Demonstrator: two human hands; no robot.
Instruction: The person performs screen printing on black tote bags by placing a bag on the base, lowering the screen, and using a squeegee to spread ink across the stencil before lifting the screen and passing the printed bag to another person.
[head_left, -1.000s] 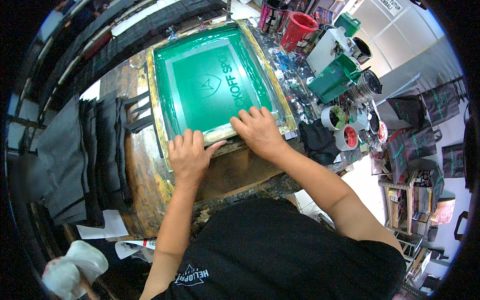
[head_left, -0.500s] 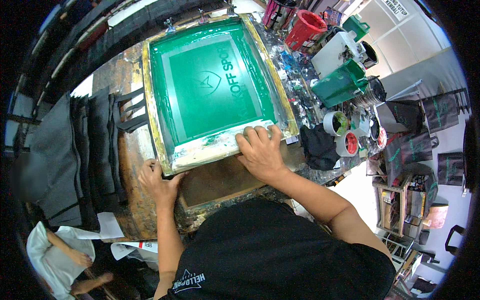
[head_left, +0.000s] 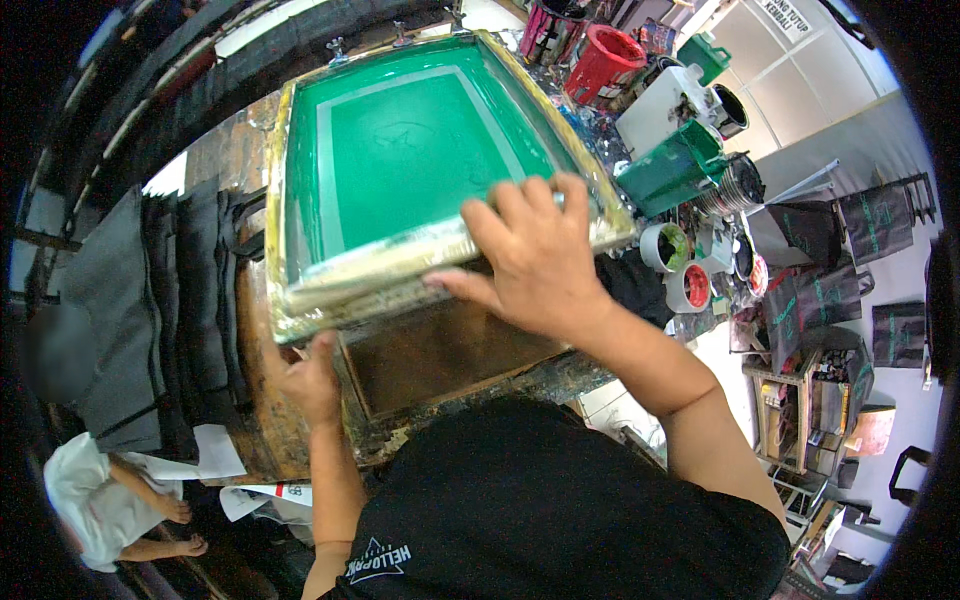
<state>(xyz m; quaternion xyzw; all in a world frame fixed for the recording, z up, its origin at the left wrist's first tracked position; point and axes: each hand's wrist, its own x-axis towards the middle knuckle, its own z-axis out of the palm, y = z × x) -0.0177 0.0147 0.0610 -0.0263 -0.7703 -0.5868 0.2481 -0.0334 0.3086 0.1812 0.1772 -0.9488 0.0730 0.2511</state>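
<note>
A silk-screen frame [head_left: 276, 195] with green ink over its mesh [head_left: 410, 165] is tilted, its near edge raised off the worktable. My right hand [head_left: 540, 258] is closed on that near edge, fingers over the top and thumb below. A faint crest outline shows in the mesh. At the frame's near left corner is my left hand [head_left: 312, 385], thumb raised and apart from the fingers, which are partly hidden and blurred. Under the raised edge lies a brown board [head_left: 430, 368]. Black fabric bags [head_left: 115, 320] are layered to the left, handles toward the frame.
Metal clamps [head_left: 402, 38] line the frame's far edge. Along the right stand a red bucket [head_left: 605, 62], a green container [head_left: 668, 172], a white jerrycan [head_left: 658, 110] and tape rolls [head_left: 688, 288]. Printed black bags [head_left: 895, 222] hang farther right. Another person's hands [head_left: 180, 515] show at lower left.
The frame's near edge has risen and tilted up, with my right hand gripping it. My left hand has shifted slightly down, its thumb now pointing up. The printed-looking lettering in the mesh no longer shows.
</note>
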